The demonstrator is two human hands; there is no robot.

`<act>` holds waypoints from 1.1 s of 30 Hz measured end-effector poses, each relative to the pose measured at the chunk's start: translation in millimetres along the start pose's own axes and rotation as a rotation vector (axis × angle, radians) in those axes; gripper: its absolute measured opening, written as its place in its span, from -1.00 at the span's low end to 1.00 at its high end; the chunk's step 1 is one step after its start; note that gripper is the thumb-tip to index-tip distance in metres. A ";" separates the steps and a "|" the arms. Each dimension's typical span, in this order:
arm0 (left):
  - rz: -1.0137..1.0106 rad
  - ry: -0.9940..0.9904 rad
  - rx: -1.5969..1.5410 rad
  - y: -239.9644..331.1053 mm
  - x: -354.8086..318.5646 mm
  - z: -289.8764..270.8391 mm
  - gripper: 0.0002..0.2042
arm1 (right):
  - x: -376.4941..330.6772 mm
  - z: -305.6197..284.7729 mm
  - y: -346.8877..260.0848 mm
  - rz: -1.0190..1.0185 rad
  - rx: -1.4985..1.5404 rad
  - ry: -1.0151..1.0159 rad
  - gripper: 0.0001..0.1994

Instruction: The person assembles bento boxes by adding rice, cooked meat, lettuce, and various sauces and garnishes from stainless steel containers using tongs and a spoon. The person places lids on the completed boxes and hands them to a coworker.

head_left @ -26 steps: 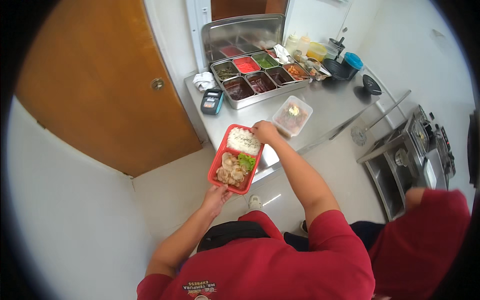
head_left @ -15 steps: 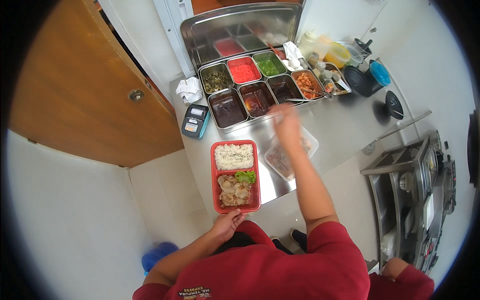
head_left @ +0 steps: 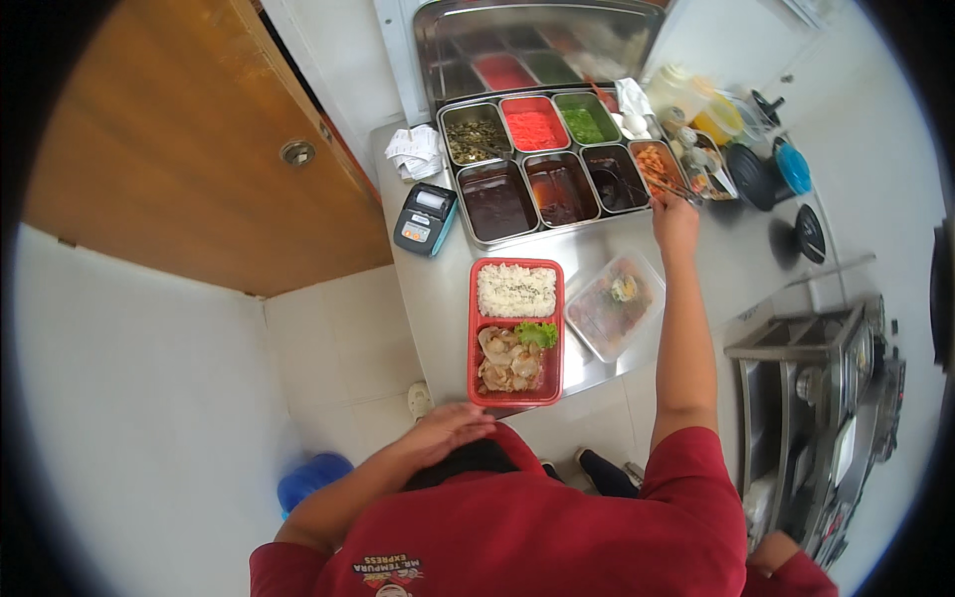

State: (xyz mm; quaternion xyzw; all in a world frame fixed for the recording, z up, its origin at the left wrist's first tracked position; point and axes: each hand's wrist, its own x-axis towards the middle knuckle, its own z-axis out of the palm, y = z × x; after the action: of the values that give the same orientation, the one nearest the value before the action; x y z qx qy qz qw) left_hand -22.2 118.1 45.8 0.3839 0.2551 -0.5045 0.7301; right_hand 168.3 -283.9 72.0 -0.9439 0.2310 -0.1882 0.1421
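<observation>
A red two-part meal tray (head_left: 471,328) lies on the steel counter (head_left: 438,289), with white rice (head_left: 515,290) in its far half and sliced meat (head_left: 507,360) with a lettuce leaf (head_left: 538,334) in its near half. My left hand (head_left: 448,433) hovers flat and empty just below the tray's near edge, close to my body. My right hand (head_left: 674,214) is stretched out to the orange-filled pan (head_left: 657,164) at the right end of the topping pans, its fingers at thin metal tongs (head_left: 679,189); a grip is not clear. A clear plastic container (head_left: 615,303) of food sits right of the tray.
A steel rack of several pans (head_left: 542,159) holds dark sauces, red, green and brown toppings. A small card terminal (head_left: 425,219) and crumpled paper (head_left: 413,154) lie at the counter's left. Bottles (head_left: 696,99) and black and blue lids (head_left: 771,171) stand far right. A wooden door (head_left: 179,149) is left, a steel stove (head_left: 816,398) right.
The red tray, held in my left hand before, now rests on the counter with that hand drawn back. My right hand moved from the clear container out to the far right pan.
</observation>
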 end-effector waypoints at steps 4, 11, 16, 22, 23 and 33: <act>0.281 0.116 0.144 38.9 -41.5 -66.9 -0.65 | -27.0 -39.3 -13.6 -0.128 -0.004 0.257 -0.86; 0.442 0.497 -0.016 50.5 -79.7 -191.8 -0.64 | -68.8 -46.8 -15.8 -0.059 -0.037 0.368 -0.87; 0.388 0.634 -0.098 -4.5 -83.1 -262.2 -0.69 | -91.4 -19.4 1.5 0.044 0.018 0.381 -0.85; 0.470 0.664 0.455 -100.9 -79.6 -377.0 -0.78 | -88.0 -17.7 9.4 -0.046 0.096 0.488 -0.85; 0.444 0.650 0.544 -110.1 -83.1 -393.4 -0.78 | -88.1 -16.3 8.9 -0.014 0.063 0.425 -0.86; 0.332 0.741 1.594 -160.5 -110.7 -390.9 -0.86 | -87.8 -0.1 26.0 -0.014 0.107 0.352 -0.85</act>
State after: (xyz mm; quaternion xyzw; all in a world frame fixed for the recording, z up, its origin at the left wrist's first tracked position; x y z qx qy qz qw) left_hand -206.1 466.2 -143.6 0.9475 -0.0105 -0.2636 0.1809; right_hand 86.1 -263.1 37.4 -0.8892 0.2353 -0.3635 0.1479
